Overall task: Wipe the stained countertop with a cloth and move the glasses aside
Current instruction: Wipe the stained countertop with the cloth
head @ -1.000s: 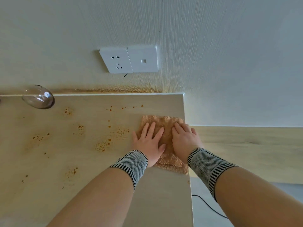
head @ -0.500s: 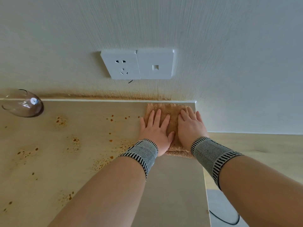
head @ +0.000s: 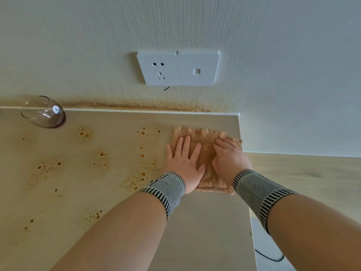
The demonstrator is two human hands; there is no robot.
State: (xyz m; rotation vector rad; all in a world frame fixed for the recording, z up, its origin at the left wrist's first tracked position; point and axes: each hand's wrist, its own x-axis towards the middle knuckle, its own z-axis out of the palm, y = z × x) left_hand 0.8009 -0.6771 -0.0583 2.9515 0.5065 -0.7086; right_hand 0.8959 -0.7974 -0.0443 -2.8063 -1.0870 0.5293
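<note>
1. Left hand point(head: 184, 165) and right hand point(head: 227, 161) press flat, side by side, on a folded tan cloth point(head: 207, 137) near the tabletop's point(head: 117, 192) right edge.
2. Orange-brown stains point(head: 101, 159) speckle the tabletop left of the cloth.
3. A glass point(head: 44, 112) stands by the wall, well apart.

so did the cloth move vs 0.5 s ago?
Yes. The cloth slid back toward the person: half a second ago its far edge touched the wall seam, now bare countertop shows between them.

Both hands, left point(head: 184, 165) and right point(head: 229, 162), flat, palms down, side by side.
</note>
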